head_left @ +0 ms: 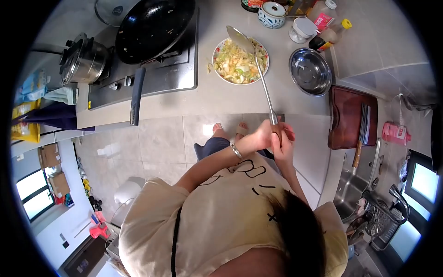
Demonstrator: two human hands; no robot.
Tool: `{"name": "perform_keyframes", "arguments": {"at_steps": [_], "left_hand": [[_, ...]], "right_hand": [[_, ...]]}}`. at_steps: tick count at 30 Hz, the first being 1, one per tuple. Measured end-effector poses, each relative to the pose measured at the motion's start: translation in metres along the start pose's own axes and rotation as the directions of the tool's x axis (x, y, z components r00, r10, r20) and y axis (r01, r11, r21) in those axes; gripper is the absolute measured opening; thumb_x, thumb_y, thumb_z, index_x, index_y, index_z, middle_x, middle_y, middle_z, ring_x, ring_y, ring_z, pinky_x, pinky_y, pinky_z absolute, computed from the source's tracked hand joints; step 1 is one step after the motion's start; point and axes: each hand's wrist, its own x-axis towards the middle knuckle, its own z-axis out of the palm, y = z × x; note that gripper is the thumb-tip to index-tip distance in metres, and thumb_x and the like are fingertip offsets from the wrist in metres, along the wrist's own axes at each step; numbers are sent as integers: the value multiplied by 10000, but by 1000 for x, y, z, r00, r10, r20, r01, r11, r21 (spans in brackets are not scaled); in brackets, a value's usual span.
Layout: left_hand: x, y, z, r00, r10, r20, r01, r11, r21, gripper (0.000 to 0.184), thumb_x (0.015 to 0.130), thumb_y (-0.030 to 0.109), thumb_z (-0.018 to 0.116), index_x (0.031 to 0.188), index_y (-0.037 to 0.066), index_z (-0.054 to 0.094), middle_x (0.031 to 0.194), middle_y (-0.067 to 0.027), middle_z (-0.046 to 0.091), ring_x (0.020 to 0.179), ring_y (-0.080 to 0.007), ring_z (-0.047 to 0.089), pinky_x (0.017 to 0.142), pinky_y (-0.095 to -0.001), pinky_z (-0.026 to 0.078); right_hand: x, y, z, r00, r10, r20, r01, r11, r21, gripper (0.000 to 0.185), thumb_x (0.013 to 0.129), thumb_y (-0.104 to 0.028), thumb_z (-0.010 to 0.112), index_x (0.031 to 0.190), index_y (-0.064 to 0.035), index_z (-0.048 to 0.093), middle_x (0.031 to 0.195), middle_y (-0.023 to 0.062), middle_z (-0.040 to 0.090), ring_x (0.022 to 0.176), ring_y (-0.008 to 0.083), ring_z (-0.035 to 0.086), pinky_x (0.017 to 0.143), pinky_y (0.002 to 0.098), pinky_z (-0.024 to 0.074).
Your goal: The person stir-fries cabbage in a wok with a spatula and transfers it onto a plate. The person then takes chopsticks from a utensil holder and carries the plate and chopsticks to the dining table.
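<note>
Already, food (230, 60) is on plate (266, 51) | few scraps in pan (154, 30) | left hand (263, 133), right hand (284, 148) closed around spatula (242, 41), not yet laid down

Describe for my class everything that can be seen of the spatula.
The spatula has a broad, shiny, metal-looking blade, a long slim shaft and a brown, wood-like handle. It lies slantwise across the plate of chopped food, its blade tip reaching past the far rim. Both the left hand and the right hand meet around the handle, partly hiding it. Whether the blade touches the food is unclear.
</note>
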Motion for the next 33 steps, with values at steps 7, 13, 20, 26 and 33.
{"name": "perform_keyframes", "arguments": {"at_steps": [7,13,20,26,33], "left_hand": [[2,9,1,976,-62,211,56,998,32,460,831,411,449,924,-25,560,1023,-205,554,1039,-338,475,921,-419,357],[0,6,-5,988,-119,98,122,992,-23,463,847,415,417,914,-26,545,994,-226,560,987,-347,507,886,-424,384],[-7,4,-13,997,59,48,-66,981,181,505,912,435,303,946,-20,519,1008,-165,559,996,-281,500,892,-371,374],[-65,-19,2,861,508,-20,-378,667,641,409,954,342,317,1119,17,503,1043,-48,556,954,-116,495,858,-242,373],[-106,6,54,732,681,-7,-438,478,761,172,914,162,442,942,9,515,854,-60,572,646,-111,524,579,-230,443]], "right_hand": [[-2,8,7,983,-178,-44,160,948,-274,325,850,-235,525,1104,-33,505,651,164,575,571,304,586,524,346,453],[-7,-12,7,987,-141,-81,96,908,-408,214,812,-226,584,938,-69,513,614,145,566,535,324,577,472,359,444],[-8,-14,6,989,-105,-108,55,919,-391,199,805,-211,596,920,-78,501,643,137,569,543,317,576,479,354,447],[-12,-31,24,982,-33,-186,-6,978,-209,242,837,-241,536,1017,-86,490,740,122,594,572,328,575,484,396,443],[-4,-48,-44,962,-273,-7,251,893,-374,216,813,-202,553,990,-81,536,862,129,586,859,310,561,643,398,475]]}}
